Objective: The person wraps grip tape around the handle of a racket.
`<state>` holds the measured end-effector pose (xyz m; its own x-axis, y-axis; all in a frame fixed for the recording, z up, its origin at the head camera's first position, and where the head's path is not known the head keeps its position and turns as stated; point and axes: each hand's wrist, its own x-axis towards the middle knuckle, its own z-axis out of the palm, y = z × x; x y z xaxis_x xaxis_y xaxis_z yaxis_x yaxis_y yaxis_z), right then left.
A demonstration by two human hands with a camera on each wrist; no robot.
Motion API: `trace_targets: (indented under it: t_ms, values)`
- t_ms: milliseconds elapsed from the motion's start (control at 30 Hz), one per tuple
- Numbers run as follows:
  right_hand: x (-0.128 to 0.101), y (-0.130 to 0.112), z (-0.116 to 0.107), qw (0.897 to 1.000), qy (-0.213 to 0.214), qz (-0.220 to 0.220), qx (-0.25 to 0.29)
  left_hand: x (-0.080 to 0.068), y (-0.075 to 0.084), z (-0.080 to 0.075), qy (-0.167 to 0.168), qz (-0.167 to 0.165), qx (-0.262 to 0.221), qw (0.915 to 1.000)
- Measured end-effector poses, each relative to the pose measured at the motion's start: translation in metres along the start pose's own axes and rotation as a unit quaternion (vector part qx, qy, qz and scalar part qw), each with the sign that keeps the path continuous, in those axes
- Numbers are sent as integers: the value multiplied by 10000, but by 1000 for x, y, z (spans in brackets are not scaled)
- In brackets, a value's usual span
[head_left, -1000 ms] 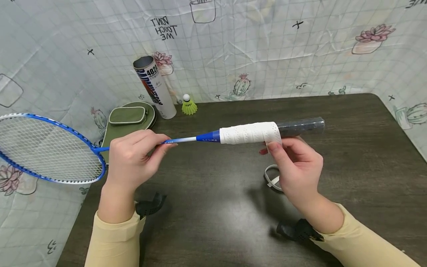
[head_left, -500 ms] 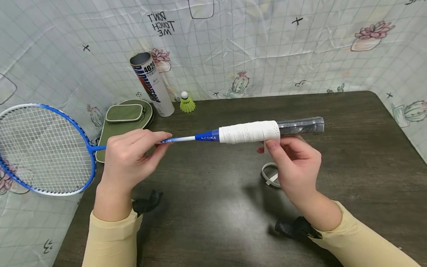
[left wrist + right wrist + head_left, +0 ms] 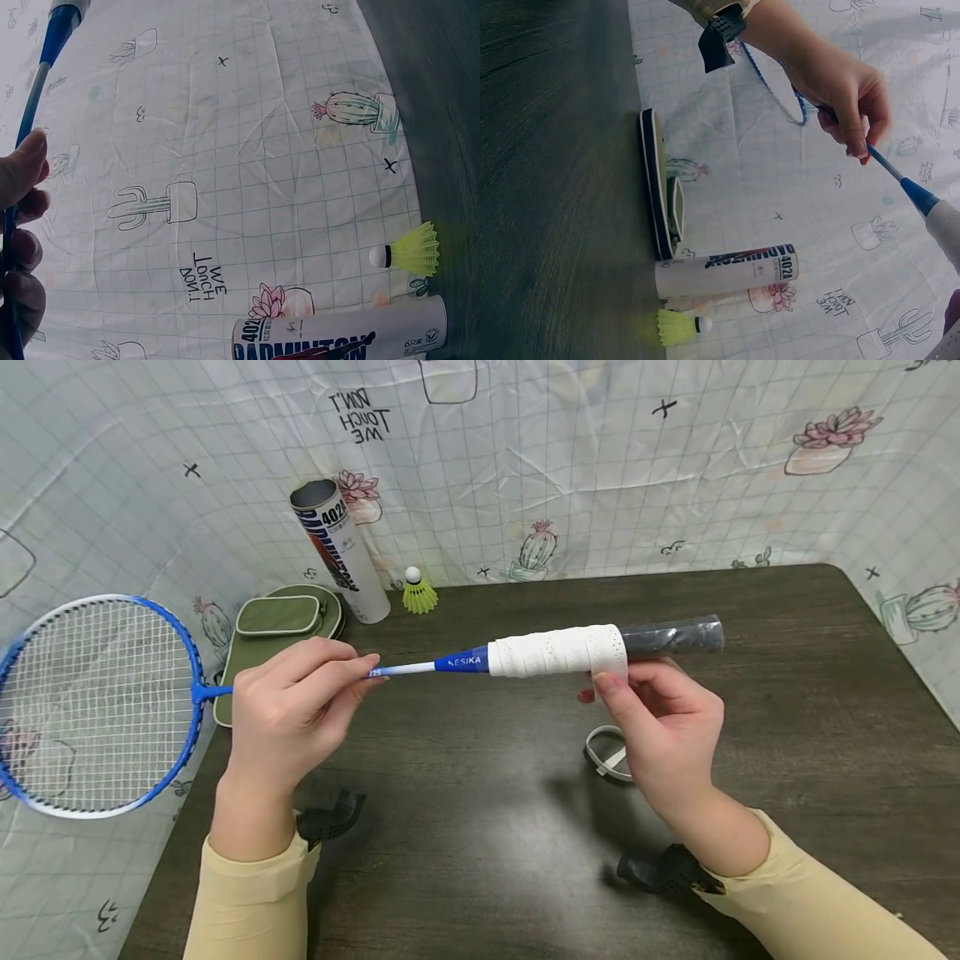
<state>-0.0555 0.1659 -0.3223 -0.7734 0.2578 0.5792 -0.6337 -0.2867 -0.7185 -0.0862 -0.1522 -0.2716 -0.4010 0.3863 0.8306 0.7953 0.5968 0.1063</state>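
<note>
A blue badminton racket [image 3: 97, 702] is held level above the dark table [image 3: 787, 735]. My left hand [image 3: 292, 710] pinches its thin shaft [image 3: 401, 670] between thumb and fingers. The handle carries white grip tape [image 3: 555, 652] over the part nearest the shaft; the butt end [image 3: 675, 637] shows dark film. My right hand [image 3: 663, 727] sits just under the handle and pinches the loose end of the white tape at its edge. In the left wrist view the fingers [image 3: 19, 225] curl round the blue shaft [image 3: 34, 112]. The right wrist view shows my left hand [image 3: 847, 97] on the shaft [image 3: 889, 169].
A shuttlecock tube [image 3: 337, 552] stands at the table's back left beside a yellow shuttlecock [image 3: 418, 595] and a green racket case [image 3: 281, 627]. A loop of peeled backing strip [image 3: 603, 752] lies on the table under my right hand. A patterned cloth [image 3: 562, 468] forms the backdrop.
The racket has turned about its shaft, so the head now faces the camera more broadly and hangs lower. The handle has tilted slightly upward to the right. Both hands kept their holds.
</note>
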Motion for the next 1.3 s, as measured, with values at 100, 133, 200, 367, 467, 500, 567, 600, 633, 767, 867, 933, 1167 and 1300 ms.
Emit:
trace_targets:
  t_ms: [100,133,200,367,467,500,567,600,633,767,867,933,1167,1300]
  values:
    - [0,0,0,9999,38,52,-86,1,1,0,-4,-34,28,10000]
    - [0,-1,0,9999,47,62,-138,2,1,0,-17,-51,64,10000]
    - [0,-1,0,9998,69,77,-173,3,1,0,-18,-98,153,9998]
    - [-1,0,1,9997,78,139,-195,2,1,0,-70,-144,287,9995]
    - [0,1,1,9999,38,93,-113,2,0,0,-140,-73,227,9996]
    - [0,1,1,9999,24,71,-100,1,-1,0,-151,-42,220,9996]
    - [0,1,2,9999,4,61,-94,1,-1,0,-194,9,268,9995]
    - [0,1,2,9999,4,71,-110,0,-2,0,-203,24,300,9993]
    - [-1,2,2,9998,1,92,-159,0,-2,0,-212,26,341,9992]
    - [-3,2,2,9993,-33,153,-329,-2,-3,0,-168,0,408,9990]
    - [-3,2,1,9996,-73,164,-235,-3,-2,2,28,38,301,9995]
    - [-3,3,1,9997,-90,153,-181,-4,-1,3,183,88,193,9996]
    - [-2,3,0,9996,-195,78,-213,-2,0,3,247,91,95,9996]
    - [0,3,-1,9994,-300,162,-115,0,0,3,286,145,105,9994]
